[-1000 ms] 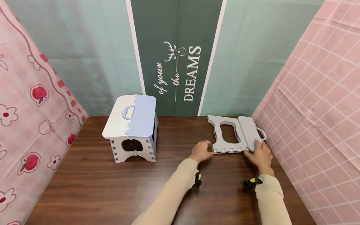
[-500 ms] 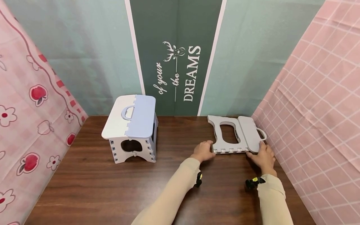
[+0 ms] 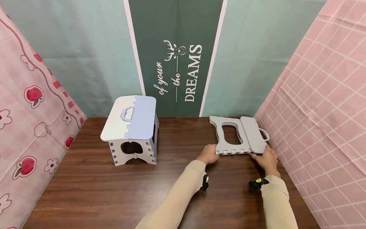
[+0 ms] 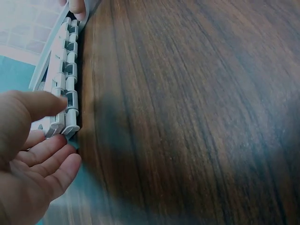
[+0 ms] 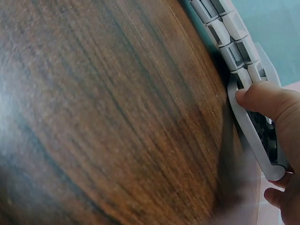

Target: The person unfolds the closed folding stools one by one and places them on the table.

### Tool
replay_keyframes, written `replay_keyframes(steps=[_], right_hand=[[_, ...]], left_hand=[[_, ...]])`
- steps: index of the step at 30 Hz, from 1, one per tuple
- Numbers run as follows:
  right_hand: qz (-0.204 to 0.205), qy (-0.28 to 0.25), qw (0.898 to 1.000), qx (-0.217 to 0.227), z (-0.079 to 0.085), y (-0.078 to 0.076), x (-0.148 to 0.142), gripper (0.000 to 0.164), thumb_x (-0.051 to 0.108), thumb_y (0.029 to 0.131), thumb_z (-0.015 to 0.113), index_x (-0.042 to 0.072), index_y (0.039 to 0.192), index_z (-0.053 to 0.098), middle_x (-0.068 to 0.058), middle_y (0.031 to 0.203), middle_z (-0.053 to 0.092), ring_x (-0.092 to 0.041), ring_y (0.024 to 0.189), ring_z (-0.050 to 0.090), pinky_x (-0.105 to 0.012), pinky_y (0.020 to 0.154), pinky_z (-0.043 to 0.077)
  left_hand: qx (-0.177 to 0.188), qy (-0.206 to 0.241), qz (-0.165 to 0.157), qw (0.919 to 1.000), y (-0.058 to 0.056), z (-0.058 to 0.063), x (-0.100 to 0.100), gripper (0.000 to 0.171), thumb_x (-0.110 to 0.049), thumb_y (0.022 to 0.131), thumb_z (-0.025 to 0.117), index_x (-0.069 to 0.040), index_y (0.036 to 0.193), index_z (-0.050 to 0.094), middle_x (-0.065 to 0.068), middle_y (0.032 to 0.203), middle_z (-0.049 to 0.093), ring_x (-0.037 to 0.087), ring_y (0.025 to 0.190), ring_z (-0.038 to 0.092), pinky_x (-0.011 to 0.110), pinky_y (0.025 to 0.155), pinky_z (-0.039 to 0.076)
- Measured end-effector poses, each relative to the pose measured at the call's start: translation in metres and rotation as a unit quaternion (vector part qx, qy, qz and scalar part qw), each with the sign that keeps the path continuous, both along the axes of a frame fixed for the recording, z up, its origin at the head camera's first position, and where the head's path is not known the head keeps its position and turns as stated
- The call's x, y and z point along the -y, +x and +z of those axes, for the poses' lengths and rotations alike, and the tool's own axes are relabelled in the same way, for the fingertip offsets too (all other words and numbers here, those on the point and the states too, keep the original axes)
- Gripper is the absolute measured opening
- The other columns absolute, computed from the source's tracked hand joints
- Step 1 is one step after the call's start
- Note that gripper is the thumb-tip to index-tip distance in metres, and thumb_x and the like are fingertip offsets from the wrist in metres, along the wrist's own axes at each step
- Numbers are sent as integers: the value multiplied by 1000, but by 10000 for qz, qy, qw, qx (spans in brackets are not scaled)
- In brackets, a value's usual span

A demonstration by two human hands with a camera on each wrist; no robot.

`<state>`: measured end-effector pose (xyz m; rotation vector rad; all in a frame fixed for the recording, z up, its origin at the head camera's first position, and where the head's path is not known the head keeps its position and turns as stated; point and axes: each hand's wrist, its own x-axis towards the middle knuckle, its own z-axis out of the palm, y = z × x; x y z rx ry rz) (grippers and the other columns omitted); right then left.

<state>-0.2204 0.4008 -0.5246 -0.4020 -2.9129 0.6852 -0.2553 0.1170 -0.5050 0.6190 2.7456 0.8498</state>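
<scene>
A folded plastic step stool (image 3: pixel 252 135), pale grey-white with a carry handle at its right end, lies flat at the back right of the table. My left hand (image 3: pixel 208 154) holds its near left corner. In the left wrist view the thumb lies on the hinged edge of the stool (image 4: pixel 60 70) and the fingers reach under the corner. At the near right corner, my right hand (image 3: pixel 268 160) grips the seat end. The right wrist view has that thumb against the edge of the stool (image 5: pixel 253 140), with the other fingers partly hidden behind it.
An unfolded step stool (image 3: pixel 141 119) with a white and blue top stands upright at the back left of the brown wooden table (image 3: pixel 114 190). A pink checked cloth (image 3: pixel 320 127) hangs close by my right hand. A green printed cloth (image 3: pixel 174 25) hangs behind.
My left fingers have closed in around the stool's corner. The right hand has slid slightly right along the seat end to its near corner. The view has shifted a little; both stools stay put.
</scene>
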Motion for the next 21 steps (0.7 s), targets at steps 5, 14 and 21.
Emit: replay_keyframes(steps=[5,14,21], right_hand=[[170,184,9996,-115,-1,-1,-1,92,26,75,74,-25,130,21,-49,118,30,-60,111,25,-62,95,17],[281,195,9993,145,-2,-1,-4,97,30,75,73,-25,132,16,-50,121,25,-62,113,19,-62,94,15],[243,97,9994,211,-2,-1,-4,100,28,73,75,-25,133,14,-50,122,23,-63,114,17,-62,95,13]], left_hand=[[-174,-195,74,9996,3,-2,0,35,-11,79,70,-6,113,62,7,105,60,20,104,55,25,86,43],[-695,-454,283,9962,6,-3,-4,17,-20,80,73,-8,89,63,4,83,59,19,88,60,26,75,47],[-1505,-799,287,9850,10,-4,-8,14,-16,77,73,-8,83,63,3,77,61,19,82,62,25,74,48]])
